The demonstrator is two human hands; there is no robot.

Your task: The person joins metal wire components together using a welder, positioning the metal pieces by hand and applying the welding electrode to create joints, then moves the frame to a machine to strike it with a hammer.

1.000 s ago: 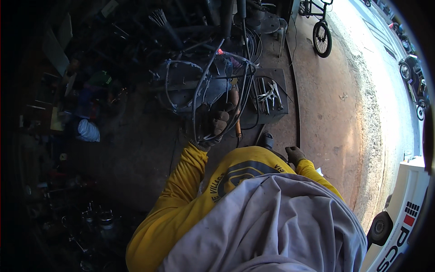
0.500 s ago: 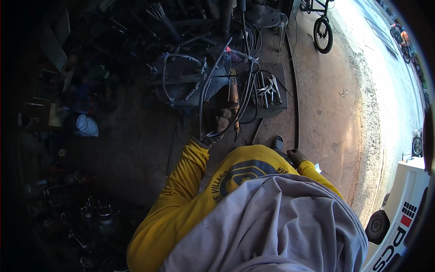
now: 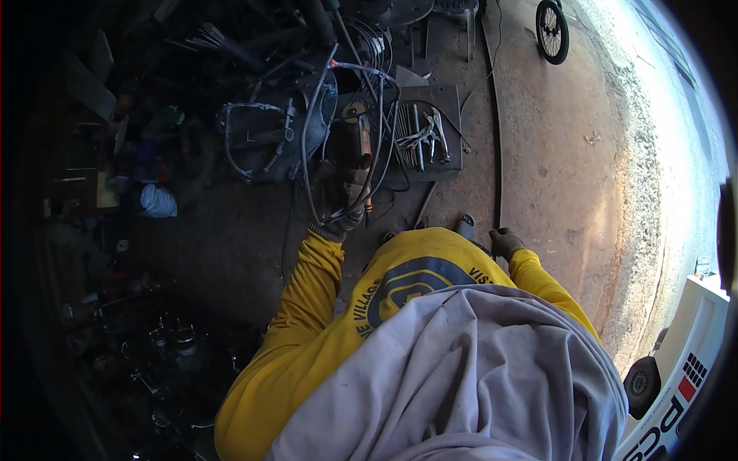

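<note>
Metal frame (image 3: 305, 142), in the head view, stretches away from the body beyond the left forearm, its long axis roughly in line with that arm. The left hand (image 3: 338, 196) is the nearer, its gloved fingers curled around the frame's near end. An orange tool (image 3: 364, 142) lies just beyond those fingers, left of the pliers (image 3: 435, 137) on the desk (image 3: 446, 97). The right hand (image 3: 506, 243) hangs well apart, beside the body (what it holds, if anything, I cannot tell).
</note>
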